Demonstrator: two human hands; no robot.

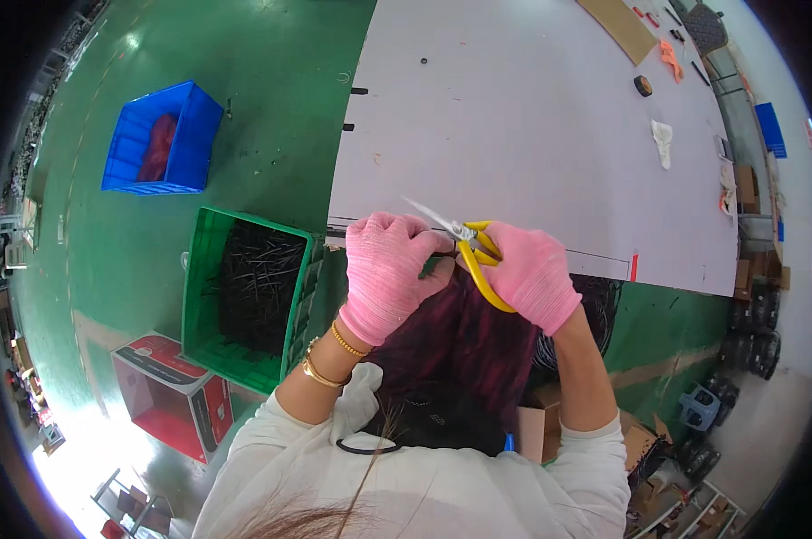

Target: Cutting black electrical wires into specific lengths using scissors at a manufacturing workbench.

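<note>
My left hand [392, 269], in a pink knitted glove, is closed at the near edge of the table. Its fingers pinch a thin black strand [337, 232], which shows to the left of the glove; the fingertips hide the rest. In a matching glove, my right hand [533, 274] grips a pair of scissors [483, 269] with yellow handles. The silver blades point up and left, past the left fingertips, over the table top. Whether the blades touch the strand I cannot tell.
The pale table [514, 126] bears a tape roll [642, 86], a white glove [662, 144] and cardboard [620, 29]. Left on the green floor stand a green crate [199, 296] of thin black pieces, a blue crate [199, 135] and a red-grey box [168, 377]. Black coils [596, 314] lie beneath my right forearm.
</note>
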